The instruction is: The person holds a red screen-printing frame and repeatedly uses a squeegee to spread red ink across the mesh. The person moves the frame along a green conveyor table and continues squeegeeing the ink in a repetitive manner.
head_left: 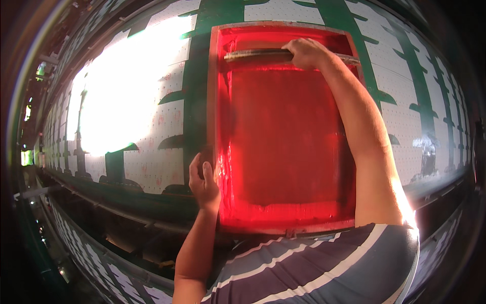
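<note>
A rectangular screen frame [213,91] coated in red ink [283,142] lies in front of me. Across its far end runs a long squeegee [249,53], and my right hand [304,52] is closed on it, with my forearm reaching over the right side. My left hand [205,185] is beside the frame's left edge at the lower half, fingers slightly curled and apart, holding nothing; whether it touches the frame I cannot tell.
A long printing table [172,121] with white dotted pieces [379,61] and green printed shapes stretches to both sides, brightly glared on the left. Dark rails [142,213] and another patterned surface [101,253] lie along the near side, below the table's edge.
</note>
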A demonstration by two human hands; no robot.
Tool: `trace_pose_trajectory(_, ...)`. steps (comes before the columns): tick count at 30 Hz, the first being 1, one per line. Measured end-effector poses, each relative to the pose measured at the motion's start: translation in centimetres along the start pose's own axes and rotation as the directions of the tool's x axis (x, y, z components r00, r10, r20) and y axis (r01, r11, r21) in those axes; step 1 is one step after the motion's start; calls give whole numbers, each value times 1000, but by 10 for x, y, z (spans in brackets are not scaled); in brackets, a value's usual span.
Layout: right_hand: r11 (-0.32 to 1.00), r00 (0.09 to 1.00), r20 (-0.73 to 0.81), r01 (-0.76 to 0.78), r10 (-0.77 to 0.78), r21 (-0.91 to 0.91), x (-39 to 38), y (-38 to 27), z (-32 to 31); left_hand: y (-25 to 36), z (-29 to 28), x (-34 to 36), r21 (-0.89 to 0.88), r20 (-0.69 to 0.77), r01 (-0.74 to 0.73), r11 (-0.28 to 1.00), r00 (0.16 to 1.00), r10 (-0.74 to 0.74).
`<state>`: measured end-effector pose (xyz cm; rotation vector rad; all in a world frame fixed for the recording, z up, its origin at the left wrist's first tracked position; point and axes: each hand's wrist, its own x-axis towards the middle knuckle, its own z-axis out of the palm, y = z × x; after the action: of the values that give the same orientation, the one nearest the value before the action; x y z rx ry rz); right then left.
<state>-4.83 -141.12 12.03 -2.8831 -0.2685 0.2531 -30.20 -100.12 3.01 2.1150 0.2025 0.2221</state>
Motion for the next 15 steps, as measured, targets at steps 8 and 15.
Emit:
trace_pose_trajectory(8,998,997,46,70,-70,-5,-156,-76,45,-13,3,0,-247,23,-54,968,998,61)
trace_pose_trajectory(15,999,998,56,19,-21,36,-286,-150,73,-43,13,10,-232,-39,-142,962,990,136)
